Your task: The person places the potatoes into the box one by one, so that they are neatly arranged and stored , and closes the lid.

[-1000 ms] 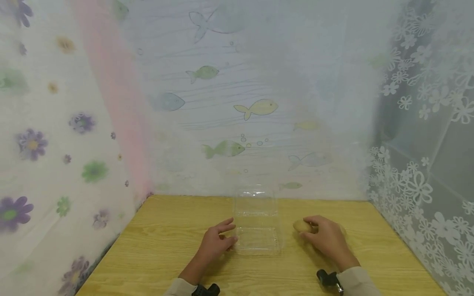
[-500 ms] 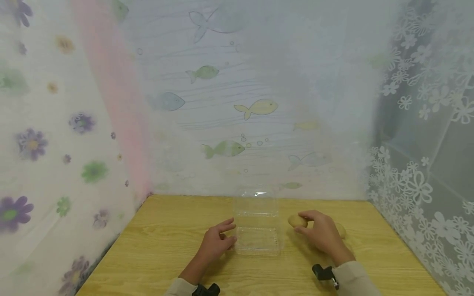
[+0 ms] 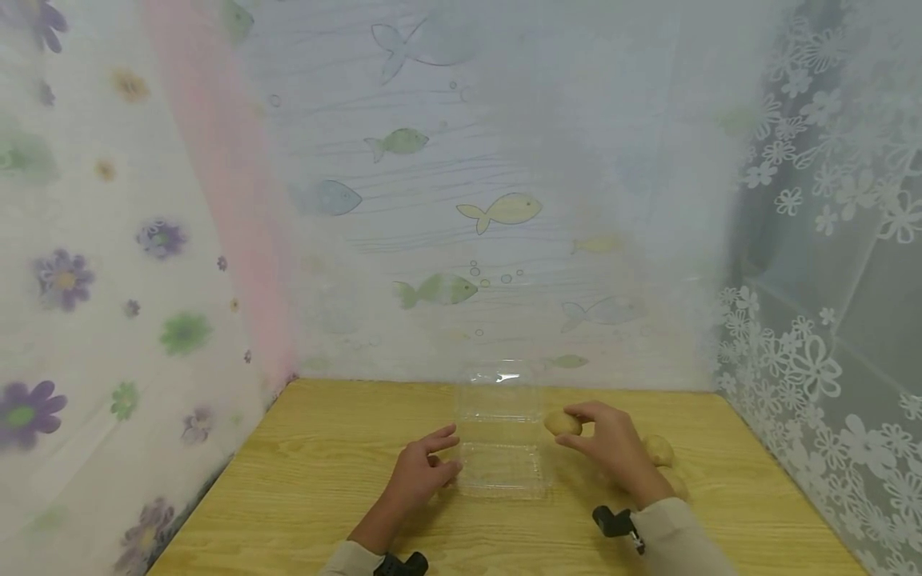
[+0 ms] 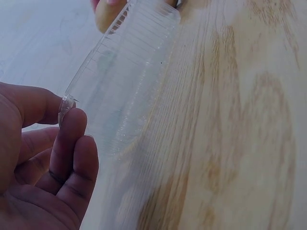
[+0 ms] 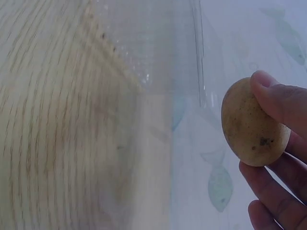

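A clear plastic clamshell box (image 3: pixel 500 472) stands on the table with its lid (image 3: pixel 499 392) raised at the back. My left hand (image 3: pixel 421 476) is at the box's left side. In the left wrist view, its thumb and forefinger pinch the rim of the box (image 4: pixel 124 81). My right hand (image 3: pixel 612 444) holds a small yellow-brown potato (image 3: pixel 563 423) above the table, just right of the box. Dark specks mark the skin of this potato (image 5: pixel 254 124) in the right wrist view, where thumb and fingers grip it.
Two more potatoes lie on the wooden table (image 3: pixel 324 448) beside my right wrist, one potato (image 3: pixel 658 450) behind the other (image 3: pixel 673 483), which my forearm partly hides. A fish-printed sheet (image 3: pixel 432 240) hangs behind the table, with flowered curtains at both sides.
My right hand has lifted the potato and carried it left toward the box. The two potatoes behind it have come into view. My left hand has stayed in place.
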`<action>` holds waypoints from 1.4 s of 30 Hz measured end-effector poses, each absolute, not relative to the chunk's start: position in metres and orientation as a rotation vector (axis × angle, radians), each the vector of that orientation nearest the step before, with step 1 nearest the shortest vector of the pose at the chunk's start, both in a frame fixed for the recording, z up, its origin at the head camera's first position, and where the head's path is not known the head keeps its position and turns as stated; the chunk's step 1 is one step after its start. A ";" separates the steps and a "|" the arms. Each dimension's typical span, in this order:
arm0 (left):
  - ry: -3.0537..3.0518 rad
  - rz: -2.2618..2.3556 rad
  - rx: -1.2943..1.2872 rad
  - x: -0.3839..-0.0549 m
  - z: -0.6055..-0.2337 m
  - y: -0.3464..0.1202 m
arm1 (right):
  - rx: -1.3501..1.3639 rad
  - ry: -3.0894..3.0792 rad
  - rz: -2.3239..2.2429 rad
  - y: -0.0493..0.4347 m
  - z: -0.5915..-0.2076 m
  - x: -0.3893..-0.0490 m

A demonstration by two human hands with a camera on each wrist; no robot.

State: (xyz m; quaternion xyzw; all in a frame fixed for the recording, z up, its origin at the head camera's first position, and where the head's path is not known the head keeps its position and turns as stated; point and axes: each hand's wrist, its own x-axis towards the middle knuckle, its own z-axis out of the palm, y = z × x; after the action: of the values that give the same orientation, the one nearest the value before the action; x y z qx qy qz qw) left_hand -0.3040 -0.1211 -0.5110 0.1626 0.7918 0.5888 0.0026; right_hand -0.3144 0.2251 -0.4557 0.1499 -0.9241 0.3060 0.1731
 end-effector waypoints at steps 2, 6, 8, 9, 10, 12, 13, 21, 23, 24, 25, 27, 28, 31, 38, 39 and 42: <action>2.481 1.843 0.505 -0.303 -0.510 -0.121 | 0.440 -2.615 0.878 0.221 -0.455 -0.315; 2.471 1.847 0.500 -0.301 -0.508 -0.120 | 0.469 -2.618 0.894 0.213 -0.452 -0.317; 2.471 1.849 0.495 -0.301 -0.508 -0.120 | 0.482 -2.629 0.899 0.209 -0.450 -0.318; 2.469 1.849 0.492 -0.300 -0.508 -0.120 | 0.489 -2.634 0.903 0.206 -0.449 -0.319; 2.469 1.848 0.487 -0.300 -0.508 -0.120 | 0.494 -2.639 0.907 0.204 -0.448 -0.319; 2.469 1.848 0.478 -0.300 -0.508 -0.120 | 0.504 -2.645 0.916 0.200 -0.447 -0.321; 2.468 1.849 0.475 -0.300 -0.508 -0.120 | 0.512 -2.647 0.919 0.198 -0.446 -0.321; 2.471 1.845 0.476 -0.301 -0.509 -0.121 | 0.564 -2.685 0.992 0.184 -0.444 -0.323; 2.467 1.850 0.476 -0.300 -0.508 -0.121 | 0.577 -2.701 1.007 0.180 -0.443 -0.323; 2.468 1.846 0.474 -0.300 -0.508 -0.121 | 0.582 -2.706 1.014 0.178 -0.442 -0.323; 2.471 1.842 0.468 -0.300 -0.508 -0.121 | 0.586 -2.711 1.018 0.177 -0.441 -0.323; 2.473 1.838 0.469 -0.299 -0.506 -0.121 | 0.596 -2.718 1.033 0.173 -0.440 -0.323; 2.474 1.834 0.465 -0.299 -0.506 -0.121 | 0.599 -2.724 1.039 0.171 -0.440 -0.324; 2.476 1.824 0.461 -0.298 -0.505 -0.121 | 0.604 -2.743 1.068 0.163 -0.439 -0.324; 2.486 1.817 0.453 -0.299 -0.504 -0.120 | 0.631 -2.752 1.069 0.144 -0.440 -0.325; 2.490 1.814 0.453 -0.299 -0.504 -0.120 | 0.634 -2.751 1.072 0.142 -0.440 -0.326; 2.492 1.814 0.457 -0.300 -0.505 -0.120 | 0.640 -2.753 1.066 0.136 -0.443 -0.327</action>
State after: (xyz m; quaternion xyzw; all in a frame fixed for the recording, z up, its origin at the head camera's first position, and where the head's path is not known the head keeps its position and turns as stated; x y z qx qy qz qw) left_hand -0.2999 -0.1202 -0.5046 0.1468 0.7996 0.5822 0.0127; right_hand -0.3272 0.1357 -0.4426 0.2115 -0.9097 0.3522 0.0604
